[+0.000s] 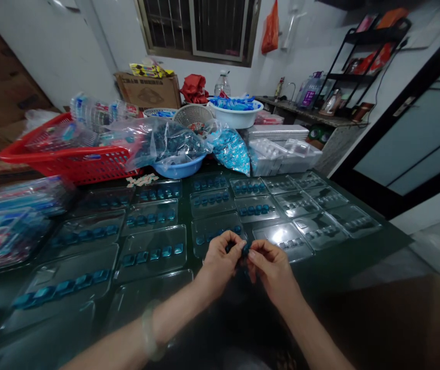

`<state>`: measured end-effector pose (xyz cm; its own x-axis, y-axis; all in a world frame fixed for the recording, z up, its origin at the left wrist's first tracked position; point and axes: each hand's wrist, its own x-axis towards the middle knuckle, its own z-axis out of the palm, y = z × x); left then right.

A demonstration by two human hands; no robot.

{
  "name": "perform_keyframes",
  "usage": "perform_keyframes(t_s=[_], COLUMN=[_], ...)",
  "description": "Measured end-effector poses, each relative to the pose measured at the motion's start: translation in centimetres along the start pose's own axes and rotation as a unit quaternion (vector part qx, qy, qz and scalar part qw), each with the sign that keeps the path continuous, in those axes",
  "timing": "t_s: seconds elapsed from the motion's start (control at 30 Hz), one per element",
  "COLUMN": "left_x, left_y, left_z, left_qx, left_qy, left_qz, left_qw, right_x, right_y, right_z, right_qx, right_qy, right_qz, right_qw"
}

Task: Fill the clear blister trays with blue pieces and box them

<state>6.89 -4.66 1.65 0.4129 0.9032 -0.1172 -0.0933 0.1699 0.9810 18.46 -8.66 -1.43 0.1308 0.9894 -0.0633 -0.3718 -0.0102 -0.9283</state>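
- The left hand (222, 259) is in front of the basin (183, 168), on its near side and a little to the right; its thumb and forefinger pinch a small dark teal piece (246, 249), the other fingers curling under.
- The right hand (273, 263), just beside it and farther to the basin's right, has thumb and forefinger pressed together at the piece's other side; its lower fingers hang loosely bent.
- The piece is between the two sets of fingertips, in front of the basin and to its right, mostly covered, so its shape cannot be made out.
- A bangle (148, 331) circles the left wrist.
- Clear trays (158, 237) lie in rows on the dark table (185, 205), in front of the basin and to both sides of it; many carry a line of teal blocks (155, 254).
- A clear bag (161, 137) of dark contents rests on the basin; a bag of bright blue bits (230, 151) leans just to the basin's right.
- Left of the basin is a red basket (83, 168) filled with plastic packs.
- Behind the basin, to the right, a white tub (235, 121) holds blue items.
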Motion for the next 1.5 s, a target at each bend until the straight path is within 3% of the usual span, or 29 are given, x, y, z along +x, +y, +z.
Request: perform_keyframes(t_s=[0.17,0.33,0.57,0.7,0.87,1.0,1.33,1.5], left_x=[-0.1,-0.3,-0.8,-0.6,0.0,-0.1,-0.1,-0.4], left_y=[0.6,1.2,1.1,1.2,1.8,2.1,2.5,2.7], left_z=[0.2,0.2,0.0,-0.6,-1.5,-1.7,-2.7,-2.3], left_qx=[0.083,0.191,0.255,0.236,0.187,0.157,0.144,0.247], left_qy=[0.037,0.072,0.084,0.046,-0.066,-0.087,-0.165,-0.146], left_qz=[0.035,0.116,0.209,0.184,0.060,0.003,0.017,0.110], left_qw=[0.995,0.972,0.941,0.953,0.978,0.984,0.976,0.952], right_x=[0.1,0.3,0.6,0.5,0.2,0.2,0.0,-0.3], right_y=[0.1,0.4,0.1,-0.6,-1.2,-1.3,-1.2,-0.6], right_z=[0.1,0.3,0.7,0.4,0.2,0.2,0.0,0.2], right_qx=[-0.020,-0.069,-0.149,-0.234,-0.286,-0.308,-0.283,-0.264], right_qy=[0.000,0.034,0.057,0.052,0.037,0.026,-0.025,0.009], right_qz=[-0.010,-0.014,-0.048,-0.062,-0.088,-0.110,-0.096,-0.136], right_qw=[1.000,0.997,0.986,0.969,0.954,0.945,0.954,0.955])
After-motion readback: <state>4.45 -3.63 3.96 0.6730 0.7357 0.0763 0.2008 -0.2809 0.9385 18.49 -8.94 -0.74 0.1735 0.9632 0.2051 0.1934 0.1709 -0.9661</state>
